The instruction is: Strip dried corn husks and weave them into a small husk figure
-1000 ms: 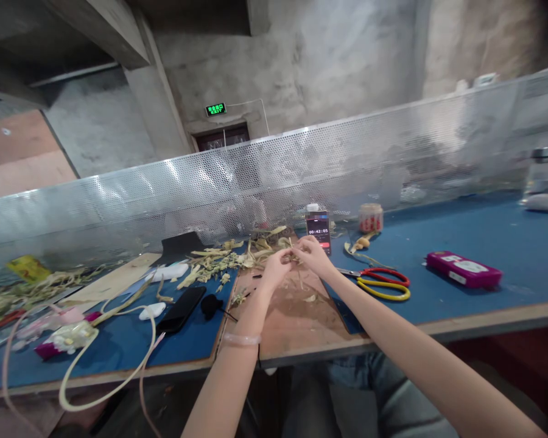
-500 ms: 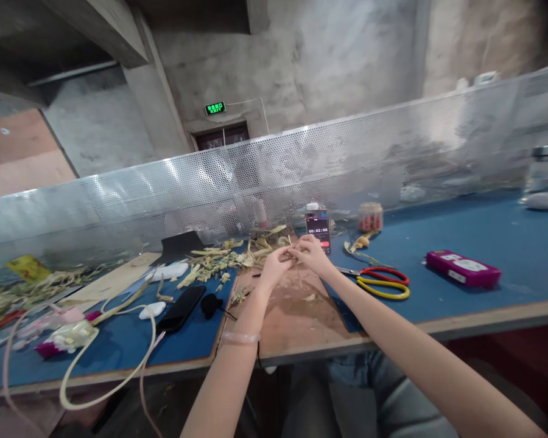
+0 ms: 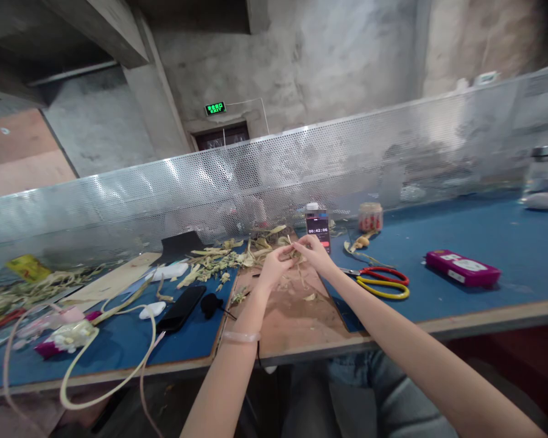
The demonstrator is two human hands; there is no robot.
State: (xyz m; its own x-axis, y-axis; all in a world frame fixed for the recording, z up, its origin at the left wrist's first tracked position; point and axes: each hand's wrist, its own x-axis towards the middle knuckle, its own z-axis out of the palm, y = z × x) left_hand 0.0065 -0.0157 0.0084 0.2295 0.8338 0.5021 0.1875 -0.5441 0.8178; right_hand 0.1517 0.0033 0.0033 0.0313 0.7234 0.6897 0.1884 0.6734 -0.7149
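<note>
Above the brown wooden board (image 3: 296,316), the left hand (image 3: 274,267) and right hand (image 3: 313,252) meet, fingers pinched shut on a pale dried plant strip (image 3: 294,254). Red-and-yellow scissors (image 3: 383,283) lie just right

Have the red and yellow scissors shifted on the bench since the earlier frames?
No. The scissors lie in the same spot between the timer phone and pink case.

One head-worn camera looks forward and down over the blue table (image 3: 461,304), close above the worker's outstretched arms.
</note>
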